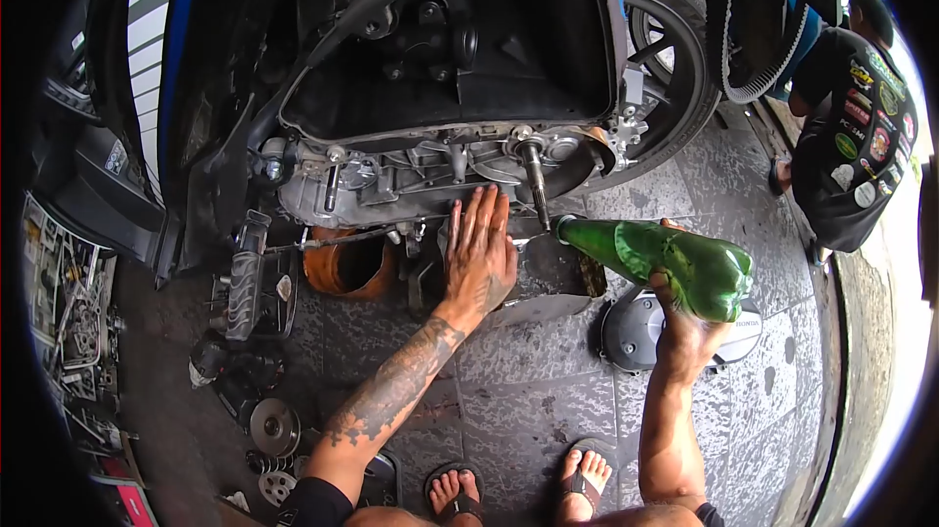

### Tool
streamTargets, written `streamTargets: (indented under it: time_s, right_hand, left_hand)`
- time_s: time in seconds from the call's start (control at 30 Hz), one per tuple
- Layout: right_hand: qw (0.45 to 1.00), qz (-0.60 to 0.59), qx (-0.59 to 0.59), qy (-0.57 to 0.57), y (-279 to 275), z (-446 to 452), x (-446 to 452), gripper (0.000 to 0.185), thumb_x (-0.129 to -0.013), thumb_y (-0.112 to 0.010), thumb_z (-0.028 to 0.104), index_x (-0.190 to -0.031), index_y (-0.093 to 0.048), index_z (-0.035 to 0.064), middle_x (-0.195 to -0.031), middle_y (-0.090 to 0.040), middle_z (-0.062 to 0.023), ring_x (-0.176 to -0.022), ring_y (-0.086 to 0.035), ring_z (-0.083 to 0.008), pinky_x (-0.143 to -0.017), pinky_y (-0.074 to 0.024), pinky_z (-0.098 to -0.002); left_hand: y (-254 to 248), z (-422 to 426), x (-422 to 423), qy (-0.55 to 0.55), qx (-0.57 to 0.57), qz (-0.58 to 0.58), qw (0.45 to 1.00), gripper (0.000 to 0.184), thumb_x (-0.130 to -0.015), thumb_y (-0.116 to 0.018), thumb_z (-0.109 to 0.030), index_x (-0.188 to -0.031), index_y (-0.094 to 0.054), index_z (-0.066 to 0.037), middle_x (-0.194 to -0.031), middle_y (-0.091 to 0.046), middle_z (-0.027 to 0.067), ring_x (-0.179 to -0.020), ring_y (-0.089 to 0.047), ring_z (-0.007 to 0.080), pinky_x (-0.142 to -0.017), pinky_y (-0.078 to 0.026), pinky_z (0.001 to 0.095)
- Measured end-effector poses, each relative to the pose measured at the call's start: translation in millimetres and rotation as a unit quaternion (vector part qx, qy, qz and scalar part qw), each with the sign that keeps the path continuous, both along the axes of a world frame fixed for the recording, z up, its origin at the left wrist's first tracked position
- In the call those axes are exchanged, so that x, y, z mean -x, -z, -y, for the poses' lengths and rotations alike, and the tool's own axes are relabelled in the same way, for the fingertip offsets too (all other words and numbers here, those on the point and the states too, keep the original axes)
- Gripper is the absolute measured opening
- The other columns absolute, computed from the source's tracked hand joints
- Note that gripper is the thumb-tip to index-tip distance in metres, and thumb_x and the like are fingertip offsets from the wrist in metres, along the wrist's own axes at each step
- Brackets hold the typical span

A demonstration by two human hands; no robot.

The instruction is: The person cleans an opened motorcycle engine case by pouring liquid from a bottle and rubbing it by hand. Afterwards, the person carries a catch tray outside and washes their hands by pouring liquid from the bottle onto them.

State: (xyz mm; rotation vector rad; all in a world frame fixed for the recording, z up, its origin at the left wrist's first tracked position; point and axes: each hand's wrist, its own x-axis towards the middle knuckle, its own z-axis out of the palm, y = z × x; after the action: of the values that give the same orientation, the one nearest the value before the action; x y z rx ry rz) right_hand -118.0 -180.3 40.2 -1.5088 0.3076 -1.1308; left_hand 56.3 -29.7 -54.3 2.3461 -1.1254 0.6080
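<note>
A green plastic bottle (655, 258) lies nearly level in my right hand (682, 317), its fingers wrapped round the lower body. The bottle's mouth points left, close to the splined shaft (535, 185) that sticks out of the scooter's opened engine case (391, 180). My left hand (479, 248) has its fingers stretched out against the lower edge of that case and holds nothing. Beneath the case, a dark tray (548, 307) sits on the floor, partly hidden by my left hand. Whether liquid leaves the bottle I cannot tell.
The rear wheel (675, 67) stands behind the case. A round engine cover (631, 331) lies under my right hand. An orange can (347, 263), a pulley disc (275, 427), a power drill (220, 361) and a toolbox (88, 312) are leftward. A person (851, 136) stands at right.
</note>
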Motion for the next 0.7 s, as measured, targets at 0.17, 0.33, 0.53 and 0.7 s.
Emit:
streamTargets:
  time_s: [0.17, 0.33, 0.53, 0.7]
  right_hand:
    - [1.000, -0.005, -0.004, 0.003, 0.9, -1.6, -1.9, 0.045, -0.073, -0.079, 0.001, -0.113, -0.060, -0.0037, -0.111, -0.067, -0.0152, -0.103, -0.064, -0.0234, -0.093, -0.0505, -0.0353]
    - [0.999, -0.023, -0.008, 0.020, 2.8, -2.7, 1.6, 0.043, -0.074, -0.080, 0.003, -0.112, -0.061, -0.0031, -0.112, -0.066, -0.0147, -0.102, -0.064, -0.0223, -0.092, -0.0504, -0.0349]
    - [0.997, -0.069, 0.021, 0.015, -3.0, 4.4, 8.6, 0.043, -0.072, -0.081, 0.002, -0.110, -0.062, -0.0028, -0.113, -0.067, -0.0145, -0.102, -0.064, -0.0221, -0.092, -0.0505, -0.0340]
    - [0.998, -0.051, 0.020, 0.023, -7.4, 2.4, 11.8, 0.048, -0.073, -0.081, 0.006, -0.115, -0.059, -0.0025, -0.114, -0.066, -0.0155, -0.104, -0.062, -0.0231, -0.093, -0.0495, -0.0352]
  left_hand:
    - [2.6, 7.9, -7.9, 0.034, -0.052, -0.006, 0.998, 0.066, -0.084, -0.051, -0.012, -0.147, -0.030, -0.006, -0.156, -0.023, 0.0081, -0.143, -0.022, 0.0294, -0.117, -0.017, 0.0460]
    - [10.2, 23.1, -17.9, 0.025, -0.049, 0.000, 0.998, 0.076, -0.078, -0.057, -0.011, -0.148, -0.027, -0.003, -0.156, -0.022, 0.0096, -0.145, -0.020, 0.0254, -0.118, -0.017, 0.0432]
    - [11.7, 20.9, -15.0, 0.090, -0.038, 0.001, 0.995, 0.050, -0.079, -0.056, -0.006, -0.127, -0.050, 0.007, -0.148, -0.034, 0.0169, -0.142, -0.026, 0.0273, -0.117, -0.021, 0.0451]
    - [11.6, -3.4, 11.8, 0.116, 0.001, -0.073, 0.990, 0.062, -0.081, -0.053, -0.005, -0.141, -0.040, -0.003, -0.145, -0.040, 0.0129, -0.138, -0.033, 0.0293, -0.116, -0.024, 0.0453]
